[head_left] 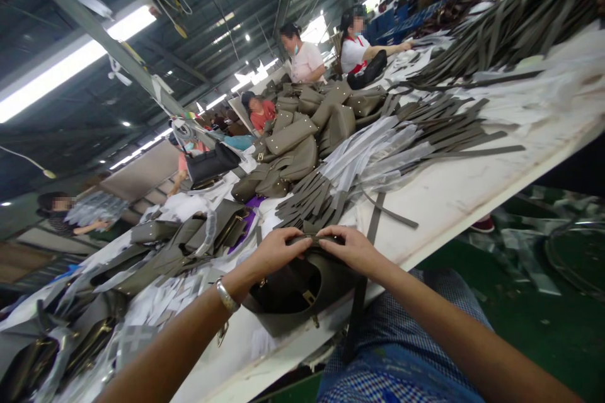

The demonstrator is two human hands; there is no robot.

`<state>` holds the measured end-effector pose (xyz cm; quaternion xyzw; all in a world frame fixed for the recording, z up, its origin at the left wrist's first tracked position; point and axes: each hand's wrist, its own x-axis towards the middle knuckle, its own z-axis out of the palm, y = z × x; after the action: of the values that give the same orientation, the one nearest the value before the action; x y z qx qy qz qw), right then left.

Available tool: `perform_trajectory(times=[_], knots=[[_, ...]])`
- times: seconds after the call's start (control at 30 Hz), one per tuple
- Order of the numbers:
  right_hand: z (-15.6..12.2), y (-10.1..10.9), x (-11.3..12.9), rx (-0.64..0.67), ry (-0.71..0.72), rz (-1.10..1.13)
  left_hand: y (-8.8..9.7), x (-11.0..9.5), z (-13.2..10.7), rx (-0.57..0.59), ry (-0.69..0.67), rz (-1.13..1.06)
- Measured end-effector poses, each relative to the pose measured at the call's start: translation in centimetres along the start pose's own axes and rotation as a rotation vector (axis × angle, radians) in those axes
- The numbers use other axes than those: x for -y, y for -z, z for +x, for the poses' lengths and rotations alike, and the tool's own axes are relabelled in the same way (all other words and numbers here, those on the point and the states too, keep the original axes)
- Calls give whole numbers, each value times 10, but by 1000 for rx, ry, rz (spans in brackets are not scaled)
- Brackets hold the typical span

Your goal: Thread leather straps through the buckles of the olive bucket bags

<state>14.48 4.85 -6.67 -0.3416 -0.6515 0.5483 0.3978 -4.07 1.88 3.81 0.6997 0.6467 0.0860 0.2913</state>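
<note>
An olive-brown handbag (331,286) sits at the table's near edge, its mouth open towards me and a gold clasp part at the rim. My left hand (278,252) pinches the far upper edge of the bag, thumb and fingers together. Close beside it, my right hand (347,249) grips the same edge, so the two thumbs nearly meet. What exactly lies between the fingertips is partly hidden. A dark strap (358,308) hangs from the bag's right side over the table edge. Flat strap pieces (312,198) lie just beyond my hands.
A heap of olive-brown bags (302,138) stands further back on the white table (454,176). More bags (174,252) with clear wrapping lie to the left. Long straps (520,25) pile up at the far right. Several people work along the table's far side.
</note>
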Motion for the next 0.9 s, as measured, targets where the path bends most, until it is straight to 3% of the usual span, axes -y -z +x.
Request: perform_trajectory(times=[0.23, 0.43, 0.63, 0.9], knots=[[5, 1, -5, -21, -60, 52, -6, -4, 6, 60, 161, -241], [5, -2, -8, 9, -52, 98, -13, 3, 10, -16, 63, -93], [3, -1, -6, -79, 56, -8, -15, 5, 8, -98, -59, 103], [11, -4, -9, -43, 2, 84, -15, 11, 10, -66, -49, 102]])
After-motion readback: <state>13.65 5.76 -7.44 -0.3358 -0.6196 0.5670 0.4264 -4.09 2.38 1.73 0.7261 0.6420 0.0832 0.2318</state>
